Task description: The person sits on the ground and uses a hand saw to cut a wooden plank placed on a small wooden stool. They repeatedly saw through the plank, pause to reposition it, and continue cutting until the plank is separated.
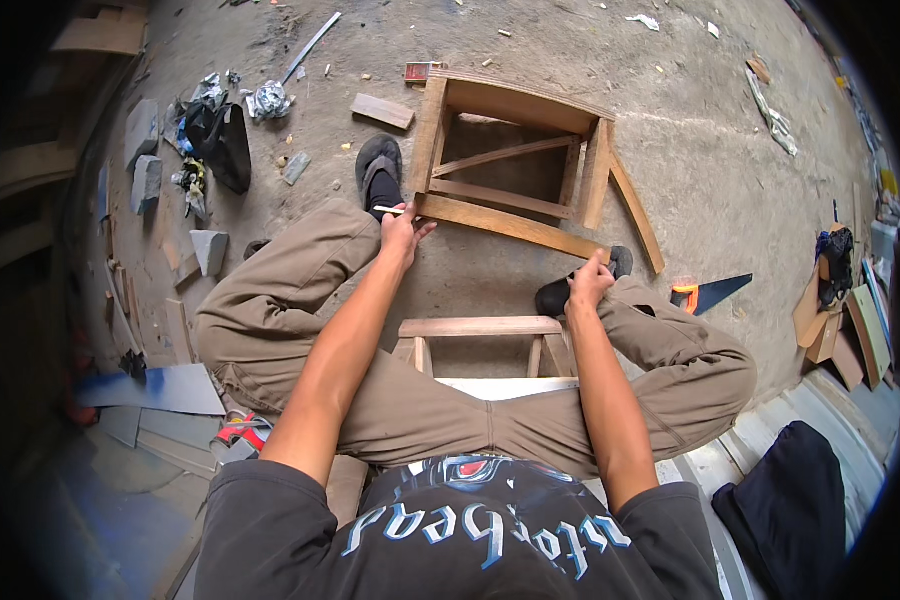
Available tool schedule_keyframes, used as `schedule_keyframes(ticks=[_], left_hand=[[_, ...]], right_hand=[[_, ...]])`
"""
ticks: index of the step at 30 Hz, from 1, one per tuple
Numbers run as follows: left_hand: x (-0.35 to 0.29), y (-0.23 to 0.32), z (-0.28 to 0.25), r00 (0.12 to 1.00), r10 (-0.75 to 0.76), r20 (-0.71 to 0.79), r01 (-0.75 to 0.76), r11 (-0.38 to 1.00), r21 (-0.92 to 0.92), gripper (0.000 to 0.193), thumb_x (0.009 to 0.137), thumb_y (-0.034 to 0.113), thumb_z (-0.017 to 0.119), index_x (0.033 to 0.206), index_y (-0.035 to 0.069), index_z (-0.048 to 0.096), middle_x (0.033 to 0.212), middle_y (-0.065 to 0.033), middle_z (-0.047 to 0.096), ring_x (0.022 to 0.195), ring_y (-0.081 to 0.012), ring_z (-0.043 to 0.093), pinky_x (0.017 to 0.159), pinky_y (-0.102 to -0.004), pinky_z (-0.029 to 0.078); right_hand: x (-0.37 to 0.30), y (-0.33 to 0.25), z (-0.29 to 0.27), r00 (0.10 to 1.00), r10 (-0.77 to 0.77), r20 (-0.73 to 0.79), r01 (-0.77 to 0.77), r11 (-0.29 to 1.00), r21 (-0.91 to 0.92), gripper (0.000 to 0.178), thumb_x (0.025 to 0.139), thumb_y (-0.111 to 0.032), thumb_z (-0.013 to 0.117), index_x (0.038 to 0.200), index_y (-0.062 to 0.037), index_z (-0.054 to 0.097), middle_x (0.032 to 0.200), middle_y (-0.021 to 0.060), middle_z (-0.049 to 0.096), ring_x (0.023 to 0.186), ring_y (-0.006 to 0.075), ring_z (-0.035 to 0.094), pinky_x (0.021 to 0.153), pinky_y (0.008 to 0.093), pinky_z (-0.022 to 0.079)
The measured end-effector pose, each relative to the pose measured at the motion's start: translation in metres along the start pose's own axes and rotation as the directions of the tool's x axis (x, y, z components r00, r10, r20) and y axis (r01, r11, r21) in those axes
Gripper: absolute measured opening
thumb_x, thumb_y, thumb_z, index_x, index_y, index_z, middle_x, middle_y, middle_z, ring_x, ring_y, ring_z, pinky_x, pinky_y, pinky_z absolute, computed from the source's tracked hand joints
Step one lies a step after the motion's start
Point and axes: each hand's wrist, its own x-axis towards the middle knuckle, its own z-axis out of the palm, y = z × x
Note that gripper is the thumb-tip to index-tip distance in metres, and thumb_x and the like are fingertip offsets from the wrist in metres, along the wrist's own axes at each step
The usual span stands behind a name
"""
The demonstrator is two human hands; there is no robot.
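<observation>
The long, flat brown wooden slat (515,229) spans the space between the fingers of both hands, its left end at the left hand (402,238) and its right end pinched in the right hand (590,283). The left fingers are closed around a thin pale stick (388,210), their tips against the slat's end; how firmly they grip the wood I cannot tell. The slat should be light for its length, stiff and hard to damage, not very slippery, though raw edges could leave splinters; holding it near both ends, as the fingers do, should keep it from tipping or twisting. Just beyond the fingertips stands an open brown wooden frame with square legs (598,172), and whether the slat touches its near left leg is hard to make out. The slat's far face is hidden, its extreme ends are partly covered by the fingers, the right thumb blurs into the grip, and the stick's lower part disappears inside the left hand
</observation>
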Motion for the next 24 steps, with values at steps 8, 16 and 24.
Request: schedule_keyframes(ticks=[8,16,24], left_hand=[[0.001,0.006,0.001,0.998,-0.038,0.051,0.038,0.999,-0.006,0.028,0.102,0.024,0.054,0.12,0.002,0.051,0.109,-0.0104,0.06,0.096,-0.0256,0.062,0.076,-0.0373,0.057],[0.01,0.008,-0.009,0.999,-0.029,0.028,0.03,0.999,-0.024,0.025,0.104,0.023,0.049,0.121,0.005,0.05,0.111,-0.0083,0.058,0.097,-0.0243,0.062,0.082,-0.0401,0.055],[0.003,0.013,0.003,0.998,-0.015,0.06,0.018,0.999,-0.039,0.04,0.105,0.032,0.041,0.131,0.002,0.044,0.126,-0.0151,0.053,0.118,-0.0292,0.053,0.104,-0.0502,0.045]], right_hand=[[0.001,-0.043,0.016,0.941,0.306,0.145,-0.338,0.879,0.337,0.097,0.089,-0.067,0.056,0.145,0.0015,0.018,0.138,0.022,0.039,0.117,0.0366,0.052,0.089,0.0596,0.05],[0.018,-0.048,0.02,0.867,0.116,0.485,-0.423,0.687,0.591,0.065,0.096,-0.048,0.059,0.137,0.0006,0.042,0.132,0.0181,0.051,0.12,0.034,0.053,0.1,0.0618,0.043],[0.016,-0.046,0.015,0.852,0.015,0.524,-0.411,0.64,0.649,0.056,0.097,-0.042,0.059,0.136,-0.0046,0.044,0.136,0.0129,0.049,0.12,0.0314,0.05,0.105,0.0562,0.043]])
